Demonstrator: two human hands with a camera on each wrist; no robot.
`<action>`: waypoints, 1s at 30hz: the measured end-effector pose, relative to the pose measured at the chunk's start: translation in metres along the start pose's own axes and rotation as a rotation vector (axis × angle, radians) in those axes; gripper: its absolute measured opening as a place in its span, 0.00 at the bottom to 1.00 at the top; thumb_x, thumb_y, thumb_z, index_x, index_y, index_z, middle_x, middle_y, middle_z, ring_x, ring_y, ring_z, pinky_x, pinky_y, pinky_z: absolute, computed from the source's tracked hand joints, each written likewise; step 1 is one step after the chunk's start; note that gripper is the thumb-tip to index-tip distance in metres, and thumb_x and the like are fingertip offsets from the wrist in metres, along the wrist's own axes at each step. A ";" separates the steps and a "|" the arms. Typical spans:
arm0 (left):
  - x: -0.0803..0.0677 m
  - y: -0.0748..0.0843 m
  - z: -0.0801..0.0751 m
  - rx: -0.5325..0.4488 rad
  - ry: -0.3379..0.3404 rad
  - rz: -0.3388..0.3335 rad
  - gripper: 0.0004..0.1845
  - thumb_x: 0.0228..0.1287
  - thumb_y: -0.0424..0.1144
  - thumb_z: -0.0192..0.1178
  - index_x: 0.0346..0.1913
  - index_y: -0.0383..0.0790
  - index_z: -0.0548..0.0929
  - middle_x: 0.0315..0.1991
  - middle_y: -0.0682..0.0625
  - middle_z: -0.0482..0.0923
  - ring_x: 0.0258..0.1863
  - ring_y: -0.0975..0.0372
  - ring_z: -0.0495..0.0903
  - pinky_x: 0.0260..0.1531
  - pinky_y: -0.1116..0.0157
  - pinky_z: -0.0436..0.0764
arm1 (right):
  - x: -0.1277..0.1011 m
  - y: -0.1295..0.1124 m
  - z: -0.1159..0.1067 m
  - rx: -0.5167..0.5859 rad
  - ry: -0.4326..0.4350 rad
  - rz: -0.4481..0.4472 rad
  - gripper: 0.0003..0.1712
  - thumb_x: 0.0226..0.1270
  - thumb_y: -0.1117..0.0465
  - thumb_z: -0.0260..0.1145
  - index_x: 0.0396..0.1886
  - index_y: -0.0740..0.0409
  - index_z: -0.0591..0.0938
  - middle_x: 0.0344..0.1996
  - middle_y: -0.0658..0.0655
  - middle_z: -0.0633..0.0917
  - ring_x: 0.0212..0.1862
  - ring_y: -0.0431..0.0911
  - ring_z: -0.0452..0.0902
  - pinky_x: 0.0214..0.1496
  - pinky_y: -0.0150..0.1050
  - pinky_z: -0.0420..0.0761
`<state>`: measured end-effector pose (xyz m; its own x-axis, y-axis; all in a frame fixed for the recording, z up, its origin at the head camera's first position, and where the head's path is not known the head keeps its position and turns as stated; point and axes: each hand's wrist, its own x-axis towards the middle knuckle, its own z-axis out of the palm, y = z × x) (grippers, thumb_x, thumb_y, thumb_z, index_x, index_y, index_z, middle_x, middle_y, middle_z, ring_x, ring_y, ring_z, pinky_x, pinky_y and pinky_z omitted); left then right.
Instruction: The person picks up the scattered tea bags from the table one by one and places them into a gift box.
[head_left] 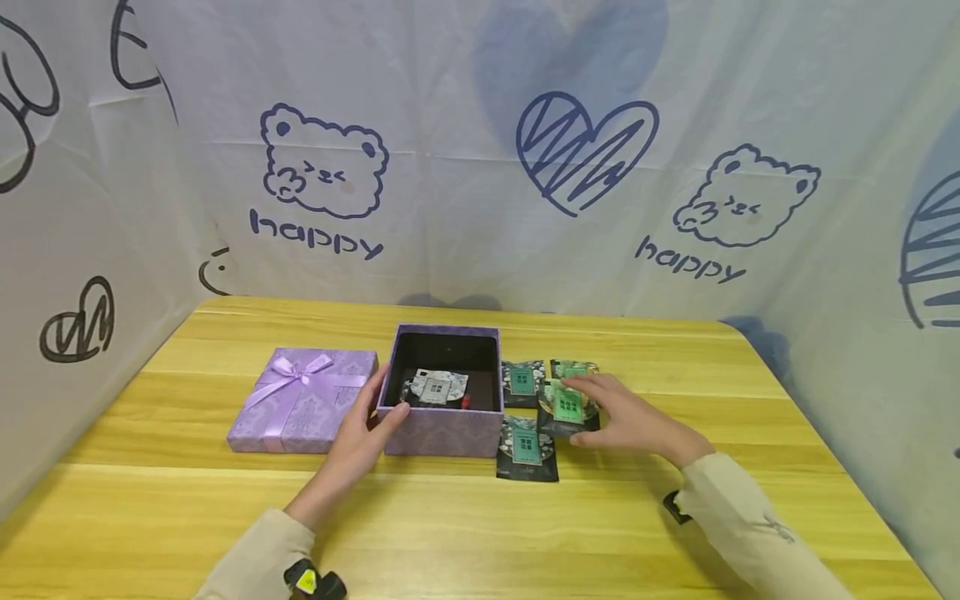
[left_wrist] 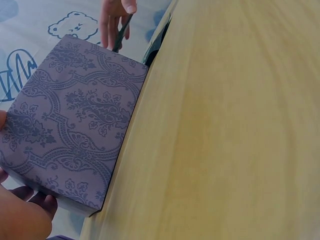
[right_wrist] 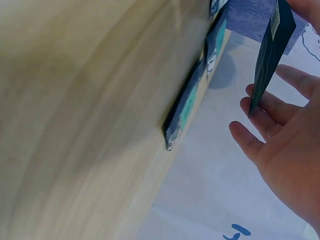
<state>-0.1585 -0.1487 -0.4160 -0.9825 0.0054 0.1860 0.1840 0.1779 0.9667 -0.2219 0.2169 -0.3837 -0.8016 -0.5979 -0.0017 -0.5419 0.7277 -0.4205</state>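
An open purple box stands mid-table, with one dark packet lying inside. My left hand grips its front left corner, thumb over the rim; the left wrist view shows the patterned box wall against that hand. To the right of the box lie several dark packets with green labels. My right hand pinches one of them, a tilted packet. In the right wrist view this packet is lifted on edge between thumb and fingers, above another packet flat on the table.
The box's purple lid with a ribbon bow lies left of the box. More packets lie by the box's right side. A printed cloth backdrop surrounds the wooden table on three sides.
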 end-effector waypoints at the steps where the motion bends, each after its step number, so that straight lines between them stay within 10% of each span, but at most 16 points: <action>1: 0.000 0.000 0.000 0.000 -0.001 0.000 0.36 0.70 0.36 0.57 0.75 0.36 0.53 0.72 0.32 0.54 0.68 0.43 0.59 0.66 0.51 0.62 | 0.001 0.000 -0.001 0.002 0.001 -0.003 0.47 0.57 0.48 0.71 0.72 0.60 0.64 0.69 0.69 0.63 0.70 0.67 0.52 0.64 0.69 0.59; 30: -0.001 0.003 0.000 -0.007 -0.003 -0.014 0.36 0.70 0.36 0.57 0.75 0.36 0.53 0.72 0.33 0.53 0.68 0.43 0.59 0.66 0.52 0.62 | 0.025 -0.021 -0.029 -0.004 0.052 -0.078 0.47 0.60 0.46 0.70 0.73 0.60 0.63 0.70 0.66 0.62 0.70 0.63 0.55 0.66 0.66 0.59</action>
<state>-0.1568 -0.1481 -0.4134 -0.9850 0.0054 0.1725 0.1709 0.1715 0.9703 -0.2378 0.1962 -0.3485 -0.7689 -0.6346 0.0778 -0.6040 0.6811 -0.4140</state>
